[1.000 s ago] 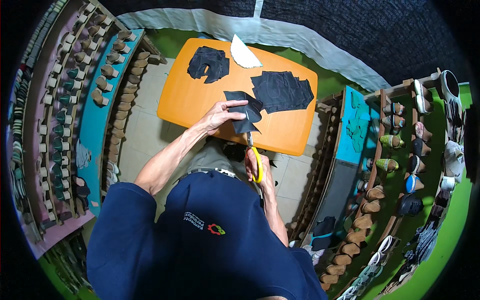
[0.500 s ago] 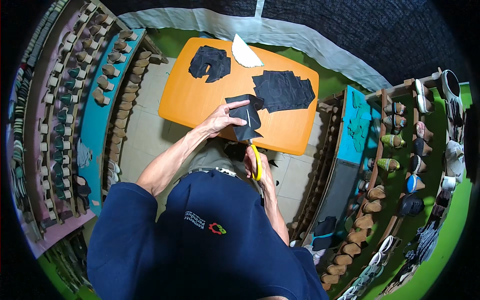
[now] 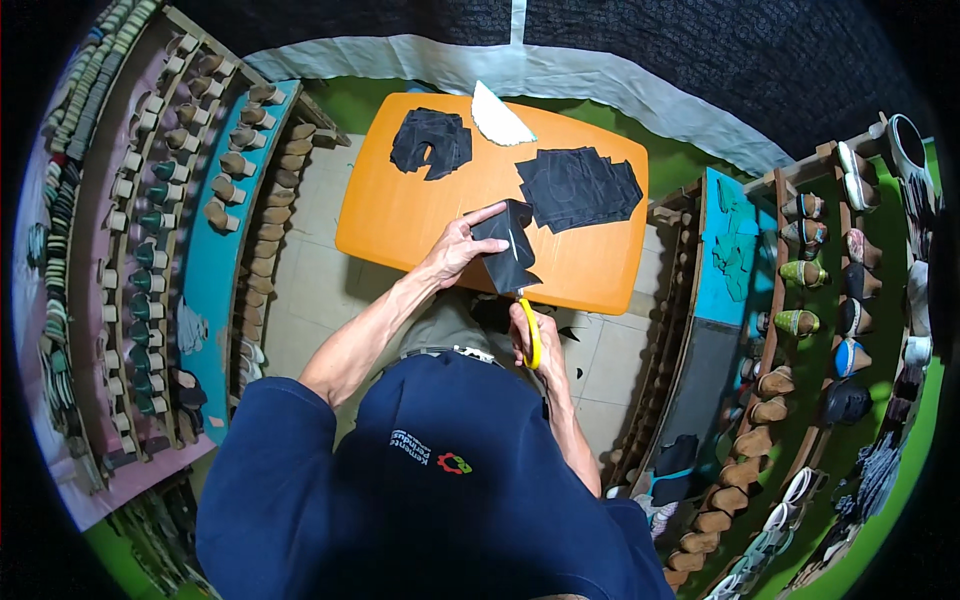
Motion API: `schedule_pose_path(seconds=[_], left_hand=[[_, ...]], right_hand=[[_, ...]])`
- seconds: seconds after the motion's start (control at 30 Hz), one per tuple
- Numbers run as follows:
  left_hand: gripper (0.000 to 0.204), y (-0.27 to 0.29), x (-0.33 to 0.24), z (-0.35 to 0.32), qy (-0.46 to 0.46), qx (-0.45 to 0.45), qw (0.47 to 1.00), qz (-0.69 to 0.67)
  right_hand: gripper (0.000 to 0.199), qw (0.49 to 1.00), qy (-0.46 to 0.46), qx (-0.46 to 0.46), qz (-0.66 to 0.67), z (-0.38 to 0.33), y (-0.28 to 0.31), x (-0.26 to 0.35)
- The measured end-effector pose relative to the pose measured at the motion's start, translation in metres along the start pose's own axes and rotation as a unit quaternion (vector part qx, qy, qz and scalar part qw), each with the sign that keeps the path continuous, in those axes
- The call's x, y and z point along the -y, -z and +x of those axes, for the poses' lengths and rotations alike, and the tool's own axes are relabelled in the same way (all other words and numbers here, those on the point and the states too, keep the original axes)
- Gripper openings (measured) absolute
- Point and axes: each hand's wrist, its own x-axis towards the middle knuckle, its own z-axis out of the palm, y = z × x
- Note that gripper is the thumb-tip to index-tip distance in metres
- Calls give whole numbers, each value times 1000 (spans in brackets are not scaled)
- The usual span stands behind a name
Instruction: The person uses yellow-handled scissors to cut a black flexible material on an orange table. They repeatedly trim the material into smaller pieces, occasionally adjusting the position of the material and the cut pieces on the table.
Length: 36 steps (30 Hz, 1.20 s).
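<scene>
My left hand (image 3: 462, 248) pinches a thin, dark black sheet (image 3: 512, 268) over the near edge of the orange table (image 3: 385, 210). Its thumb lies on top and the index finger stretches along the upper side. A slim pale streak shows on the sheet near the thumb. Below, my right hand (image 3: 549, 347) grips scissors with yellow handles (image 3: 534, 345). Their blades meet the sheet's lower corner, and most of the metal is hidden. On the table lie a smaller pile of black cut pieces (image 3: 445, 150), a larger black stack (image 3: 585, 188) and a white half-round piece (image 3: 499, 118).
Racks of brown shoe lasts (image 3: 262, 248) flank my left side, beside a turquoise board (image 3: 207, 290). To the right, more racks hold shoes and lasts (image 3: 735, 472). Green scraps (image 3: 733, 240) lie on a turquoise surface. A dark curtain (image 3: 640, 70) hangs behind the table.
The whole view has shifted slightly, so the table sits lower and further right. Both hands keep their holds, with the sheet and scissors a little further right.
</scene>
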Motion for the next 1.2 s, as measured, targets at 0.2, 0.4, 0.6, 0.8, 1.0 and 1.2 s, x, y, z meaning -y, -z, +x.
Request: schedule_pose_path(seconds=[0.2, 0.4, 0.6, 0.8, 1.0, 1.2], left_hand=[[80, -6, 4, -6, 5, 11, 1000, 22], [77, -10, 4, -8, 10, 12, 1000, 21], [69, -18, 5, -8, 8, -14, 999, -31], [34, -24, 20, -11, 56, -104, 988, -101], [33, 11, -29, 26, 41, -57, 997, -42], [26, 34, -68, 43, 67, 60, 995, 41]], right_hand=[[50, 1000, -15, 8, 21, 7, -2, -1], [50, 1000, -5, -17, -3, 10, -3, 0], [51, 998, 17, -57, -1, 10, -9, -3], [50, 998, 54, -40, 19, 19, -3, -15], [38, 997, 30, 64, -42, 2, 21, -39], [51, 973, 113, 199, 13, -24, 46, -60]])
